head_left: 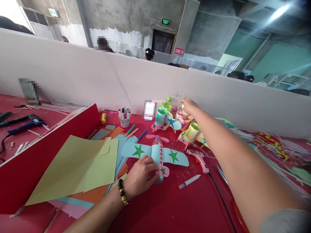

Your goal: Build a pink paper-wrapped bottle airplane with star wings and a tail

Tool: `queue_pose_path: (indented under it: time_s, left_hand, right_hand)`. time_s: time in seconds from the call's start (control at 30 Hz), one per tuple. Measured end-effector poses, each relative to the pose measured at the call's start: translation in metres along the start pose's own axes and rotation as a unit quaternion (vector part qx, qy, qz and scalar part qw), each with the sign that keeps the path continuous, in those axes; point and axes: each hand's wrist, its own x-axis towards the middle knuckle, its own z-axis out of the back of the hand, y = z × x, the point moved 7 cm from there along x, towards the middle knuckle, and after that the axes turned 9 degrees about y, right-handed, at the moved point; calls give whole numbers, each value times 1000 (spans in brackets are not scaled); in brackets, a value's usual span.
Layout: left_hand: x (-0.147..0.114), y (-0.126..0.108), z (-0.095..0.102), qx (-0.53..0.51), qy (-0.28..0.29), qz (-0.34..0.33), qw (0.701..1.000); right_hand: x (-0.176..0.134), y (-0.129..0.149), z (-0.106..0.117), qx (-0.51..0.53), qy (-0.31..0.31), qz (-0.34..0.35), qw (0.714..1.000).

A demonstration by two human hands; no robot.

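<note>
A toy airplane made from a plastic bottle (155,150) lies on the red table in front of me. It has light blue paper wings with green stars, a pink propeller and a pink tail. My left hand (143,171), a beaded bracelet at its wrist, is closed on the tail end of the bottle. Farther back, my right hand (189,106) reaches to a group of upright bottle airplanes. Its fingers curl at the top of a pink one (180,114); their grip is partly hidden. Beside it stand a blue-green one (161,117) and a yellow one (193,130).
A pink glue gun (199,159) with a black cord and a white pen (189,182) lie to the right. Coloured paper sheets (80,161) and a cup of markers (124,117) are at left. A red divider (55,145) and a white partition (73,77) bound the space.
</note>
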Motion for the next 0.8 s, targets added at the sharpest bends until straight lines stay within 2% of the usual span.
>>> queue_pose_path:
  time_s: [0.17,0.33,0.47,0.6,0.67,0.7,0.8]
  left_hand:
    - [1,2,-2,-6,2,5,1000]
    - [2,4,-2,-5,-1,8,1000]
    - [1,4,-2,-4,-5,7,1000]
    - [2,4,-2,-1,-8,1,1000]
    - [2,3,-2,4,-9,-3,1000]
    - [2,2,-2,6,-8,-4,1000]
    - [2,0,-2,9,-3,-8,1000]
  right_hand:
    - [3,-11,-3,6,-3,3,1000]
    - [-14,-18,7,25,-24,11,999]
    - [-42,-25,29,62,-69,27,995]
    - [-90,-29,46,126,-111,41,985]
    - [-121,-21,39,168,-109,61,978]
    - [-136,-13,28,189,-92,79,975]
    - [-174,21,-25,246,-5,134,960]
